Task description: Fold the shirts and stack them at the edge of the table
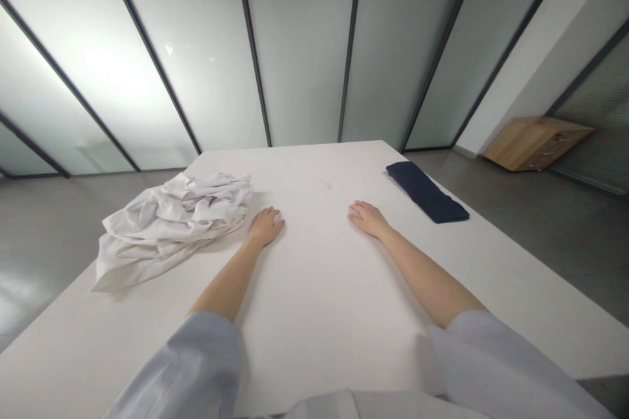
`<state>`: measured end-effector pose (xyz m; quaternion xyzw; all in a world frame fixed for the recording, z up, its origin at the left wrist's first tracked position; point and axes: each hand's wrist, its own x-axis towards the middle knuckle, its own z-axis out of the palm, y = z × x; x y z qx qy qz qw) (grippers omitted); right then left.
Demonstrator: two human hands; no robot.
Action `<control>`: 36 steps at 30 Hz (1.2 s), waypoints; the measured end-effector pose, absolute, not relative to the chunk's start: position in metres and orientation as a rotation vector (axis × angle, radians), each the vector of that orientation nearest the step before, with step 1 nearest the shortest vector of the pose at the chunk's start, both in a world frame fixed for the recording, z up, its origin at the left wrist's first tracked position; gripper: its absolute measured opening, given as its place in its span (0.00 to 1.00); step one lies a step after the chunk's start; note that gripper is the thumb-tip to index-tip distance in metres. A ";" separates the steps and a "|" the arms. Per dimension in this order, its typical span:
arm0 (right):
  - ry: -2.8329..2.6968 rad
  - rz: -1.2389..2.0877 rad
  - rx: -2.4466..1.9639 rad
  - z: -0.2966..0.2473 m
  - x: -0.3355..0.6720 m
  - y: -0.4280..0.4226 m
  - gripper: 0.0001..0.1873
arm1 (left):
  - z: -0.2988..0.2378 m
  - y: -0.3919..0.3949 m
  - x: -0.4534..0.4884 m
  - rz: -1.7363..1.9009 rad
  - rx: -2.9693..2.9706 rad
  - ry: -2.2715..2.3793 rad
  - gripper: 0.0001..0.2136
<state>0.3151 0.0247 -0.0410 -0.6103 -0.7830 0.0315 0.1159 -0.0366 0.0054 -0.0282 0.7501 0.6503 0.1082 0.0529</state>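
My left hand (266, 226) lies palm down on the white table (314, 301), fingers stretched forward and holding nothing. Just to its left is a crumpled heap of white cloth (181, 216), its left edge reaching the table's side. My right hand (368, 218) rests flat on the tabletop too, with nothing in it. Beyond it to the right, a dark navy folded cloth (426, 192) lies flat in a long strip near the table's right edge, apart from the hand. How the white cloth is shaped inside its folds cannot be made out.
Frosted glass panels (299, 46) with dark frames stand behind the table's far edge. On the grey floor at the right, a wooden cabinet (535, 143) stands by a white pillar (545, 46). The table narrows away from me in view.
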 end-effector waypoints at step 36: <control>-2.298 0.057 -1.779 -0.042 0.314 0.027 0.23 | 0.010 -0.007 -0.034 0.399 2.412 1.977 0.17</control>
